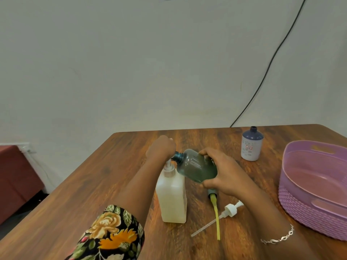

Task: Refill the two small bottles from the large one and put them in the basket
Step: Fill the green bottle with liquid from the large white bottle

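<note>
Fingers and thumb of our right hand [223,171] are wrapped round a small blue-green bottle [197,166]. We hold it tilted above the middle of the worktop [112,184], open neck pointing left and touching the spout of the pump [169,167] on the large bottle [172,199]. Our left hand [161,147] sits on top of that pump, back of the hand toward us. Its fingers are hidden, so we cannot tell whether they grip the pump or just press it. The large bottle is white and stands upright under both hands.

Just below our right hand lies a dark cap with a yellow tube [216,212], pointing toward the near edge. A white pump head [231,209] with a clear tube lies across it. The second small bottle [251,147], blue on top and uncapped, stands upright near the far edge, well apart from the hands. The purple basket [309,212] sits at the right edge.
</note>
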Motion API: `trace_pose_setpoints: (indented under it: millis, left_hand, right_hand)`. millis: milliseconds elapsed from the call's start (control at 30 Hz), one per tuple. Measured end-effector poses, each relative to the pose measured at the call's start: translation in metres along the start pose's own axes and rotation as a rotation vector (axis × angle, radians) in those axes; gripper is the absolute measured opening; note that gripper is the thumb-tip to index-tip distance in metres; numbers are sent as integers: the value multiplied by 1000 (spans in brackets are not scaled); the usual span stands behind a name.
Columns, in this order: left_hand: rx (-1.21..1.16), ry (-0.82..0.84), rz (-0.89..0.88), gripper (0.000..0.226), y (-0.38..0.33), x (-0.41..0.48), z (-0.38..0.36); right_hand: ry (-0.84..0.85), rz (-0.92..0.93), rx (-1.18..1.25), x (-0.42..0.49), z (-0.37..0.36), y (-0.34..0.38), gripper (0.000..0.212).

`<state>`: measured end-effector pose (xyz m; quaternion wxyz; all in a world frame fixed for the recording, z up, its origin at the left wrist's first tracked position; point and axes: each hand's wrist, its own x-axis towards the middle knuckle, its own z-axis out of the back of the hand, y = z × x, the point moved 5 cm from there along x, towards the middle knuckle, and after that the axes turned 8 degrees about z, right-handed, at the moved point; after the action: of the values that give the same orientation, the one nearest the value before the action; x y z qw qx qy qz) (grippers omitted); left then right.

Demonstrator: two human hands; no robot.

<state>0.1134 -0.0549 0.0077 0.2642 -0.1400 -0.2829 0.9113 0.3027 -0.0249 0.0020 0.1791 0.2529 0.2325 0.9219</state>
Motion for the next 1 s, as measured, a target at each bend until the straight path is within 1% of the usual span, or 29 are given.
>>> trace_pose_setpoints:
  millis: [100, 233, 433, 567, 767, 900, 1000]
  left_hand:
    - [69, -61, 26, 32, 7, -2, -3]
    - [104, -83, 30, 34, 9, -4, -4]
    - [6, -16, 20, 35, -2, 0, 4]
    - [18, -17, 19, 35, -1, -1, 1]
    - [42, -28, 32, 36, 11, -4, -5]
    - [-52, 37, 21, 40, 1, -2, -1]
    - [-97, 51, 10, 42, -6, -1, 4]
  right_hand:
    - [34, -7, -26, 0, -5, -2, 65]
    - [48, -9, -17, 0, -9, -4, 64]
    - [28, 11, 13, 1, -3, -1, 66]
    - [15, 16, 6, 2, -2, -2, 66]
    - [45, 16, -35, 3, -8, -4, 64]
    - [39, 19, -1, 3, -4, -3, 66]
    - [20, 24, 13, 5, 0, -1, 67]
